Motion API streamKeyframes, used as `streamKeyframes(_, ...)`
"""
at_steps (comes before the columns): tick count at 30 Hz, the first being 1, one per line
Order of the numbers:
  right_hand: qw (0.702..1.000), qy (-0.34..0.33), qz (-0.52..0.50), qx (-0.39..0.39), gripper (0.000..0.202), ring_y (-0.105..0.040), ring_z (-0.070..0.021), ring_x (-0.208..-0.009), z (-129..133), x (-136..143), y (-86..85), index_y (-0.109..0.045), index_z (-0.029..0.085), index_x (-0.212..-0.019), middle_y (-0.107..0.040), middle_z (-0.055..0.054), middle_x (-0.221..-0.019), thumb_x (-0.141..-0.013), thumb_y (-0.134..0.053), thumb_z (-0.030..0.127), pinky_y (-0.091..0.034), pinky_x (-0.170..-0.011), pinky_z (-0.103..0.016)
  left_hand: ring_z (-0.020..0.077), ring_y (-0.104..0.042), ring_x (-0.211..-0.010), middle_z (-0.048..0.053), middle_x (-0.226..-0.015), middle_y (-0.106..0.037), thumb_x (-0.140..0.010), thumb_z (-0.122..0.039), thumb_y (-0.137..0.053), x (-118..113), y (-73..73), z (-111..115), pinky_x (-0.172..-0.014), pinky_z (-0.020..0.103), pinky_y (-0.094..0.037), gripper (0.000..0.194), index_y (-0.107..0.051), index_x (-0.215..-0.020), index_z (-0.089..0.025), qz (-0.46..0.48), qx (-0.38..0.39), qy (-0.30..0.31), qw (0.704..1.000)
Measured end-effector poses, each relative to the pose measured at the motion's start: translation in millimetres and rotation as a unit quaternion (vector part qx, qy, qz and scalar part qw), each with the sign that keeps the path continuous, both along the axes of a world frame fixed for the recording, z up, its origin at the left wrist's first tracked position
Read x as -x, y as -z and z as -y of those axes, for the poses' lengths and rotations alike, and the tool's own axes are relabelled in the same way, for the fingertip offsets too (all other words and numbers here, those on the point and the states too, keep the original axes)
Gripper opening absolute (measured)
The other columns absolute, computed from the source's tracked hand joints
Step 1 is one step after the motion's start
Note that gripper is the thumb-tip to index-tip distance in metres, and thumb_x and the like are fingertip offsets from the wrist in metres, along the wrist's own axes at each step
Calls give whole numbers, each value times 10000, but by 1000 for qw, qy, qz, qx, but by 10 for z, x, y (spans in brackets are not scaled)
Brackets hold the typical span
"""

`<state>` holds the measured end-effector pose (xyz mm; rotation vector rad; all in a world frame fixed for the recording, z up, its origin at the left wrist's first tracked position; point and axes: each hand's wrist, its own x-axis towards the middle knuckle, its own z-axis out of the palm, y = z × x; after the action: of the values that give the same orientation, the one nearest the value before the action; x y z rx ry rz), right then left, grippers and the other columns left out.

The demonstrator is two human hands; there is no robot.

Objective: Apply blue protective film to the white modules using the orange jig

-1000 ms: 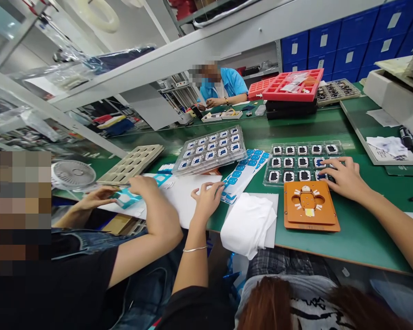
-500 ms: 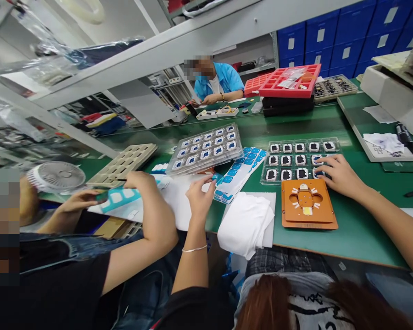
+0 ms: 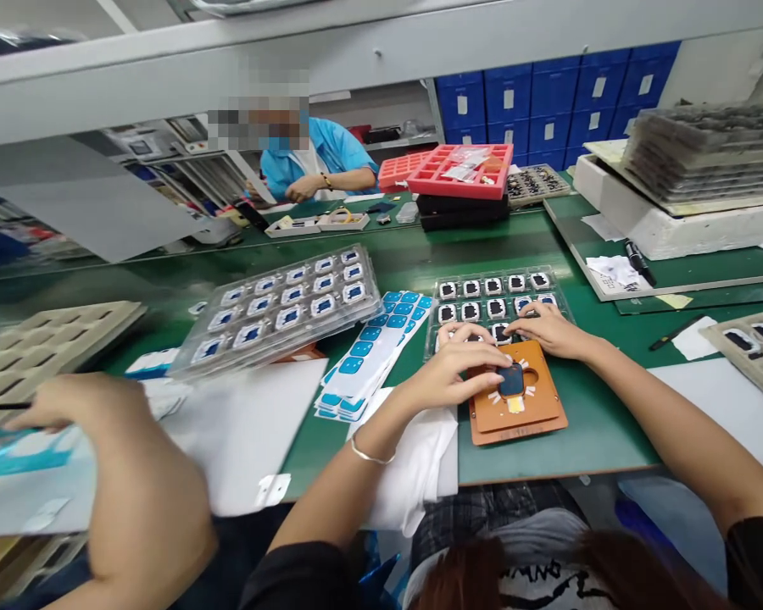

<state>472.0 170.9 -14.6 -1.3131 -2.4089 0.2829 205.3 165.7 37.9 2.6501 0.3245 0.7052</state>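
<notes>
An orange fixture block lies on the green table in front of me. A dark square piece sits in its middle recess. My left hand, a bracelet on its wrist, reaches over the block's left side, thumb and fingers apart at the dark piece's left edge. My right hand rests at the block's top edge, over the near right part of a clear tray of white-framed black pieces; its fingers are bent and spread. Left of the tray are sheets of blue stickers.
A white cloth lies left of the block. Stacked clear trays stand farther left, near a co-worker's blurred arm. Another person in a blue shirt sits across the table. A knife lies at the right.
The view has turned right. My left hand has moved from beside the sticker sheets onto the orange block, where a dark piece now sits. My right hand remains near the tray and block.
</notes>
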Motion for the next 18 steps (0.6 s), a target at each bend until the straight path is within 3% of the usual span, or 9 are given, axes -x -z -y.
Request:
streamKeyframes(5,994,26,26,100,380,-327,-312,-1325,-8,1,-24,-609,390,-1304,-466,-103,-1294,-1041,-343,321,-245,-1099,-552,274,-436,-1185,39,-1276,-660,-991,-476,-454,21,167,2,-1038,479,-220,347,-681,-1124,-249,-12,-134,-17,991)
streamKeyframes(10,990,7,31,136,393,-279,-320,-1350,-35,16,-70,-597,423,-1311,-478,-73,-1329,-1048,-314,355,-159,-1120,-577,256,-472,-1106,18,-1226,-695,-1006,-442,-418,26,168,44,-1060,490,-190,345,-683,-1110,-247,11,-268,-24,963)
streamKeyframes(14,989,-35,38,142,412,-298,-301,-1351,-33,23,-141,-594,387,-1315,-531,-66,-1309,-1045,-291,320,-139,-1127,-563,226,-519,-1047,11,-1185,-718,-1026,-395,-382,19,145,73,-1079,476,-207,354,-689,-1094,-231,18,-307,-5,951)
streamKeyframes(18,990,-14,53,131,392,-281,-316,-1368,-30,14,-158,-608,375,-1299,-508,-100,-1307,-1033,-333,290,-201,-1094,-582,225,-548,-1011,34,-1159,-727,-1017,-353,-398,25,108,95,-1048,471,-262,329,-683,-1103,-213,16,-338,10,941)
